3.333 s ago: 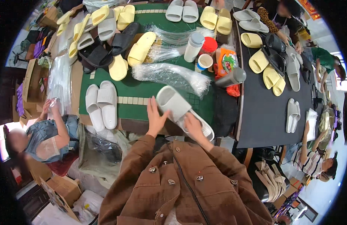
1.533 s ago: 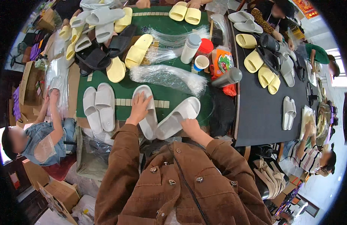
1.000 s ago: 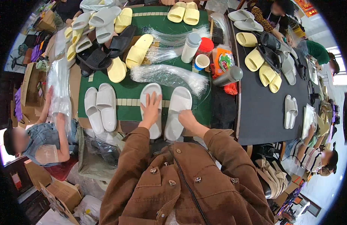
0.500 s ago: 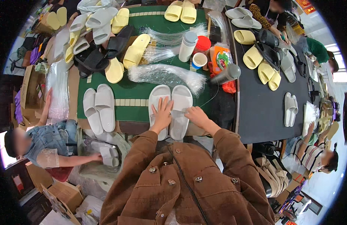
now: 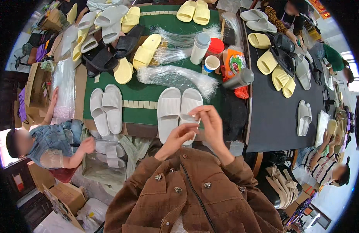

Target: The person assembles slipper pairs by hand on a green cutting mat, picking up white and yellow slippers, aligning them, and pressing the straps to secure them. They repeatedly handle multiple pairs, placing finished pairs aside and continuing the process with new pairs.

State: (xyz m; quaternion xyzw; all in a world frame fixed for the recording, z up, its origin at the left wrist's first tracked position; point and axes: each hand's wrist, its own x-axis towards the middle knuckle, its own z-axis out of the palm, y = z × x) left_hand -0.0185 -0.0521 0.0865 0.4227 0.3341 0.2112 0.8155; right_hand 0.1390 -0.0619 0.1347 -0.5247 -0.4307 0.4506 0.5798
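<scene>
Nearby, past hands [image 5: 212,126] above grey slippers [image 5: 169,108], an orange packet [image 5: 234,62] bears print.

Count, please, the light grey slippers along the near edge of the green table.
4: outer slipper and inner slipper at the left; left slipper and right slipper in the middle, partly covered by the left hand and right hand.

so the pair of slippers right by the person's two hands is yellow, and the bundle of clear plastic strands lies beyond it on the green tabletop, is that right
Not quite: the pair of slippers by the left hand and right hand is light grey, not yellow, as the head view shows. The bundle of clear plastic strands does lie beyond it on the green tabletop.
</scene>
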